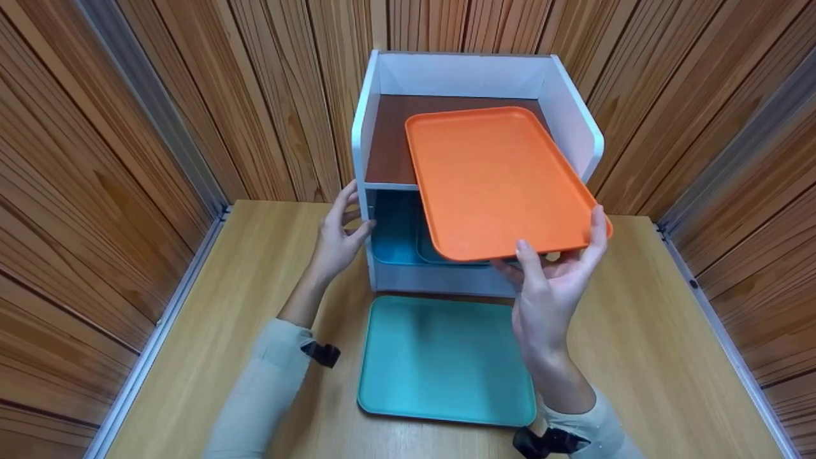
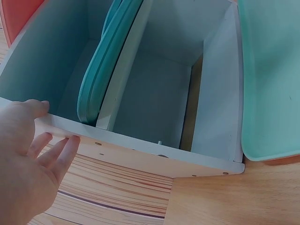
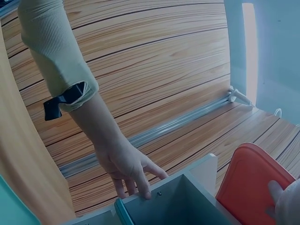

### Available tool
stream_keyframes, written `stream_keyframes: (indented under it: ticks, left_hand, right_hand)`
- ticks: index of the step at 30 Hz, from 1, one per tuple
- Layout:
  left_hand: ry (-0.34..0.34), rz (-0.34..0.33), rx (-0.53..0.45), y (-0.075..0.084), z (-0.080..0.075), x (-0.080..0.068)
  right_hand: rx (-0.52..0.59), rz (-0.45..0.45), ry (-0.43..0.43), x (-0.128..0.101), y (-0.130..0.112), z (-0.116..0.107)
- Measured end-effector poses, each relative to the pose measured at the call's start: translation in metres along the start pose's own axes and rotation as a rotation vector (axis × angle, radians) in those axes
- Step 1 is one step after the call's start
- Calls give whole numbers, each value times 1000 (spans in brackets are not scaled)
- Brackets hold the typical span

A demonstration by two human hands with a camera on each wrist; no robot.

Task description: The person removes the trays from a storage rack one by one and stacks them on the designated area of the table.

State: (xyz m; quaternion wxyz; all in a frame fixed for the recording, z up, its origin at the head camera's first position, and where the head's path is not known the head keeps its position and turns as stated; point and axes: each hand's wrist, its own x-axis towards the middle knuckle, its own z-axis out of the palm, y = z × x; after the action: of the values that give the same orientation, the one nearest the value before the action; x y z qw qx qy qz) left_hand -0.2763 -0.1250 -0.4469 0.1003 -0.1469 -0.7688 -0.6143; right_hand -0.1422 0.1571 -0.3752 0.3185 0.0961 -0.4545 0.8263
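An orange tray (image 1: 497, 185) hangs tilted over the brown top level of a white shelf unit (image 1: 440, 280). My right hand (image 1: 551, 299) grips its near right corner, with the thumb on the near rim and other fingers partly hidden below. At the unit's left side, my left hand (image 1: 335, 242) pinches the front edge of the side panel. The left wrist view shows that thumb (image 2: 37, 108) on the inner side and the fingers outside. Blue-green trays (image 1: 392, 229) lie stacked on the level below, partly covered by the orange tray.
A turquoise tray (image 1: 446, 363) lies flat on the wooden table (image 1: 663, 357) in front of the unit. Wood-patterned walls (image 1: 274, 95) stand behind and on both sides, with metal rails (image 1: 156, 338) along the table's sides. The unit's lower compartment (image 2: 150, 98) shows in the left wrist view.
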Motion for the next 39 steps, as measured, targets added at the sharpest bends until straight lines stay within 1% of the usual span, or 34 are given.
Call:
stream_keyframes:
  ticks: [3,6,11,16,20,23,30,39]
  left_hand:
    - [5,7,-2,0,0,0]
    - [7,12,-1,0,0,0]
    - [2,7,0,0,0,-1]
    - [-3,12,-3,0,0,0]
    - [-4,24,-8,1,-1,0]
    - [-6,25,-6,0,-1,0]
    - [-8,37,-11,1,-2,0]
    - [-9,29,-9,1,-2,0]
  right_hand:
    - [10,-7,-12,1,-3,-2]
    - [-4,-16,-7,0,-7,-3]
    - [-1,-14,-5,-2,-15,-7]
    - [57,12,-29,-1,-23,-15]
    - [103,52,-57,2,-29,-21]
    - [117,73,-70,3,-33,-25]
    - [114,90,-59,3,-38,-30]
    - [131,109,-41,1,-37,-39]
